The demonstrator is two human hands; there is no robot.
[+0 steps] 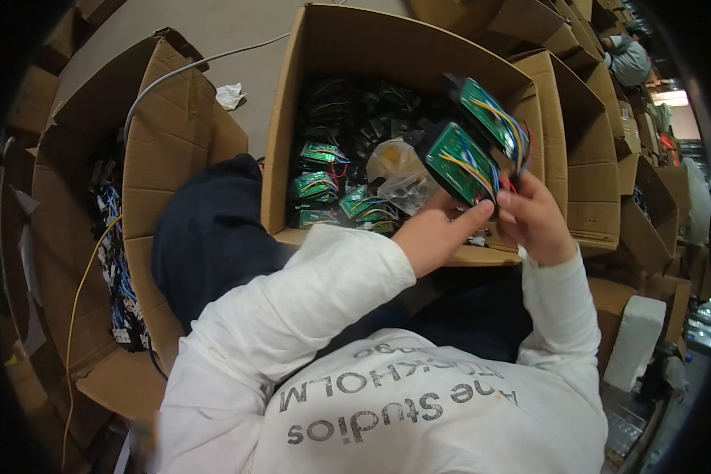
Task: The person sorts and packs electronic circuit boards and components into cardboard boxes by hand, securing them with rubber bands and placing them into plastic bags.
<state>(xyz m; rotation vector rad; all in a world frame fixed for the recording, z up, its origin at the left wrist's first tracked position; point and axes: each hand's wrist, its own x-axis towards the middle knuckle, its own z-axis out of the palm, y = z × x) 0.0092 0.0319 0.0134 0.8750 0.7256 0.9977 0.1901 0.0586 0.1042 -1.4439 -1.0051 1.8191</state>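
Note:
Two green circuit boards with black backing and coloured wires are up over the right part of a large open cardboard box point(286, 142). My left hand point(434, 237) is closed on the lower end of the nearer circuit board point(450, 150), thumb by its wires. My right hand point(539, 220) is closed around the wire bundle below the farther circuit board point(482, 103), its fingertips close to my left thumb. Inside the box lie more green boards point(316, 186) along the left and near side, many dark parts point(328, 110) behind them, and a clear plastic bag point(403, 178) in the middle.
To the left stands a box point(174, 118) holding a tangle of wired parts point(118, 261). Further open cartons point(584, 158) line the right, with a white foam block point(633, 340) nearer. A grey cable point(182, 69) crosses behind. Another person point(629, 59) is at the far right.

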